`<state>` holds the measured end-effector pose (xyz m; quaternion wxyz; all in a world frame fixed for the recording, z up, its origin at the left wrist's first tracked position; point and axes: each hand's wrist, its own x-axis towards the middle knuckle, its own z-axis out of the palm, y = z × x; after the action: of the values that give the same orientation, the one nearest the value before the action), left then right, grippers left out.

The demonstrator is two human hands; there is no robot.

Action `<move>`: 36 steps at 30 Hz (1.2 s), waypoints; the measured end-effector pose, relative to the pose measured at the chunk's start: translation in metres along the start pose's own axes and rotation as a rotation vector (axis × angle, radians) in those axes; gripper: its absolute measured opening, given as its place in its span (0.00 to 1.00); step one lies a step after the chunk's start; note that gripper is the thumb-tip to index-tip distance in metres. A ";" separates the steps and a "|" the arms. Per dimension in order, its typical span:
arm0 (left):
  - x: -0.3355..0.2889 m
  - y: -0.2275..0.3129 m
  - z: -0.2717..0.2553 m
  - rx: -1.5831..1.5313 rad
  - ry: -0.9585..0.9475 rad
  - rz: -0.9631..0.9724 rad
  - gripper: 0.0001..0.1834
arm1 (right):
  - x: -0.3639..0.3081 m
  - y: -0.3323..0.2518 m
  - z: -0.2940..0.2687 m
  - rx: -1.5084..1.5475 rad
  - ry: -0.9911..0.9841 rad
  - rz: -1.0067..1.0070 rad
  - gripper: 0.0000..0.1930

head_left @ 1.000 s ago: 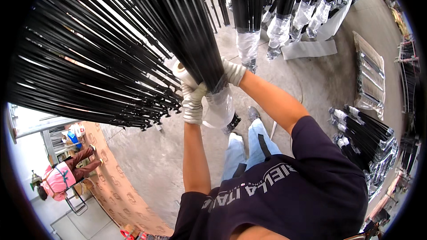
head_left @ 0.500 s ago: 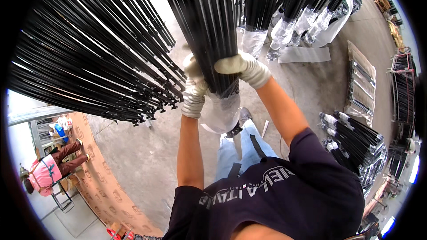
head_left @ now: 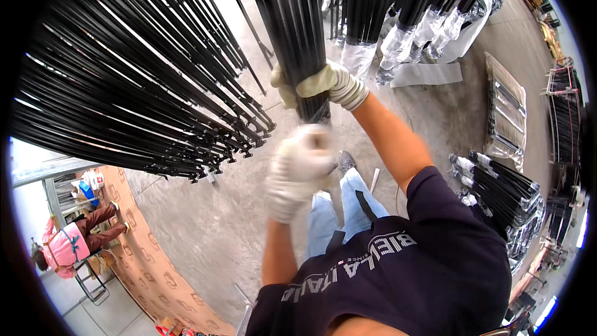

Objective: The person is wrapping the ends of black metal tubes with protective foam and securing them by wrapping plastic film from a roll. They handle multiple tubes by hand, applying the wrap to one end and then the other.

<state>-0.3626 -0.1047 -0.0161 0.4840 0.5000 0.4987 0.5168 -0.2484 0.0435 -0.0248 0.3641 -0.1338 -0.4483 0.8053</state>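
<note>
A tall bundle of black poles (head_left: 291, 25) stands before me, running out past the upper edge of the view. My right hand (head_left: 329, 84), in a pale glove, is closed around its lower part, thumb in front and fingertips showing on the far side. Just below, my gloved left hand (head_left: 289, 177) is smeared by motion. It appears closed on a whitish roll of wrapping film (head_left: 318, 140) with a brownish core, held close to the bundle's lower end. Clear film shows at that end, but the roll and left hand partly hide it.
Many loose black poles (head_left: 124, 87) lean in a dense row at left. Film-wrapped pole bundles (head_left: 367, 18) stand at the upper right; shorter bundles (head_left: 497, 186) lie at right. A flat wrapped package (head_left: 505, 106) is on the floor. Another person (head_left: 68, 246) sits at far left.
My left hand has come off the bundle's side and moved down toward me, bringing the roll into view. My right hand stays on the poles, slightly higher in view.
</note>
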 end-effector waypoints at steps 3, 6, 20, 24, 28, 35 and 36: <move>0.004 0.003 0.034 0.334 0.018 0.104 0.27 | -0.023 0.013 0.019 -0.004 0.417 -0.055 0.24; 0.011 -0.001 0.041 0.192 0.080 0.068 0.28 | -0.086 0.022 0.034 -0.247 0.642 -0.229 0.27; 0.111 -0.077 0.040 -0.527 -0.570 -0.103 0.27 | -0.150 -0.031 -0.001 -0.081 0.788 0.001 0.31; 0.105 -0.057 0.039 -0.137 -0.579 -0.048 0.33 | -0.121 -0.030 -0.094 -0.408 0.527 0.298 0.26; 0.081 -0.042 0.029 0.365 -0.388 0.299 0.21 | -0.083 0.120 -0.126 -1.181 0.304 0.728 0.28; 0.022 -0.073 -0.007 0.529 0.388 0.196 0.47 | -0.087 0.229 -0.127 -1.365 0.353 0.866 0.32; 0.002 -0.108 -0.018 0.192 0.399 0.014 0.44 | -0.087 0.232 -0.126 -1.329 0.379 0.849 0.33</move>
<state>-0.3803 -0.0993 -0.1243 0.3222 0.4350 0.6282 0.5588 -0.2274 -0.0164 -0.2954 -0.0584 -0.6149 -0.6747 0.4039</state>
